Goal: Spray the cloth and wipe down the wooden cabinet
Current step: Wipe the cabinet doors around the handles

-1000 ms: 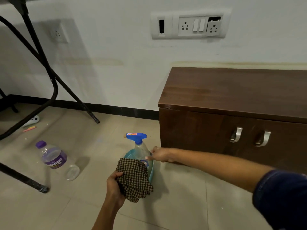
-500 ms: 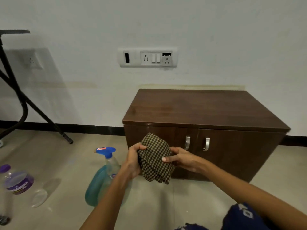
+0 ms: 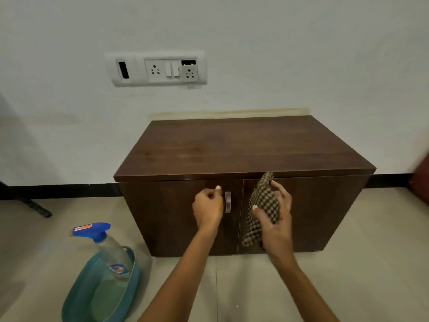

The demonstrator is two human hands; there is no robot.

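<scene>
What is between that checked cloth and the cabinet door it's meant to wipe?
Nothing visible. The right hand holds the checked cloth up against the cabinet's right door; whether it touches cannot be told. The left hand is beside the left door's handle.

The wooden cabinet point(image 3: 243, 154) (dark brown, two closed doors) stands against the wall. The checked cloth point(image 3: 261, 206) hangs bunched against its right door. The spray bottle point(image 3: 109, 249) (blue nozzle) leans in a teal basin point(image 3: 76, 296) left of the cabinet.
</scene>
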